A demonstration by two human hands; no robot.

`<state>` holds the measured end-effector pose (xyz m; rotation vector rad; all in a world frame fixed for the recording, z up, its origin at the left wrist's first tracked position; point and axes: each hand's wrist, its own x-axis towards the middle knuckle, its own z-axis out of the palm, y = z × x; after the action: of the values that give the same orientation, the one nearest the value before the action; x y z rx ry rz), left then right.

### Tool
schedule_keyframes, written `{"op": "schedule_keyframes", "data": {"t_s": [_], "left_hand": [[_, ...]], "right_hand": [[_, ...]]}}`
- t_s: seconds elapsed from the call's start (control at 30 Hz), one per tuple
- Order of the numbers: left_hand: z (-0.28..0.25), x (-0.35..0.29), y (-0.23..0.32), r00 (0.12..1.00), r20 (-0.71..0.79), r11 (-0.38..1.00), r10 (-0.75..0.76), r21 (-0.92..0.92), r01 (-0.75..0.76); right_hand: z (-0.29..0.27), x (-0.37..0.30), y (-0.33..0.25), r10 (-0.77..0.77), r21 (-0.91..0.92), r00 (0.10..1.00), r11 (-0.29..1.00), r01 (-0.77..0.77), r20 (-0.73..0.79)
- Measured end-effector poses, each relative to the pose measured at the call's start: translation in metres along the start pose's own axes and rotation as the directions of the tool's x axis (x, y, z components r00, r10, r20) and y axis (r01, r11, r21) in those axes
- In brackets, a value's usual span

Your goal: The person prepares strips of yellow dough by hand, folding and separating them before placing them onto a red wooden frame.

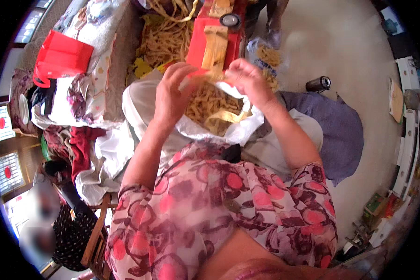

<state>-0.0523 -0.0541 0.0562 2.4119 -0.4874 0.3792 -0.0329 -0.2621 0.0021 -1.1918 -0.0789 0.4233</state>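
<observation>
Yellowish strip [213, 76] between the hands, at the far edge of a white bag [243, 134]; long axis roughly left-right. Right hand [250, 85], nearer, appears to pinch its end; left hand [172, 93] fingers curled, blurred, grip uncertain.

The single head-worn fisheye camera looks steeply down onto both hands [173, 95] from close above.

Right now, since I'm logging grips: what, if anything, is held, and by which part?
A yellowish strip, apparently pinched at one end by the right hand; the left hand is too blurred to tell.
</observation>
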Motion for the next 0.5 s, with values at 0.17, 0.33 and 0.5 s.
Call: {"op": "schedule_keyframes", "data": {"t_s": [0.17, 0.33, 0.5], "left_hand": [[0.021, -0.025, 0.015, 0.935, 0.339, 0.993, -0.109, -0.003, 0.116], [0.031, -0.025, -0.005, 0.932, 0.351, 0.977, 0.086, 0.152, -0.148], [0.027, -0.030, -0.054, 0.895, 0.339, 0.851, 0.289, 0.337, -0.402]], "right_hand": [[0.028, -0.002, 0.029, 0.025, 0.063, 0.983, 0.997, -0.037, 0.181], [0.015, 0.000, 0.052, -0.140, -0.467, 0.972, 0.858, 0.213, 0.186], [0.029, -0.005, 0.052, -0.156, -0.571, 0.945, 0.764, 0.299, 0.286]]}}
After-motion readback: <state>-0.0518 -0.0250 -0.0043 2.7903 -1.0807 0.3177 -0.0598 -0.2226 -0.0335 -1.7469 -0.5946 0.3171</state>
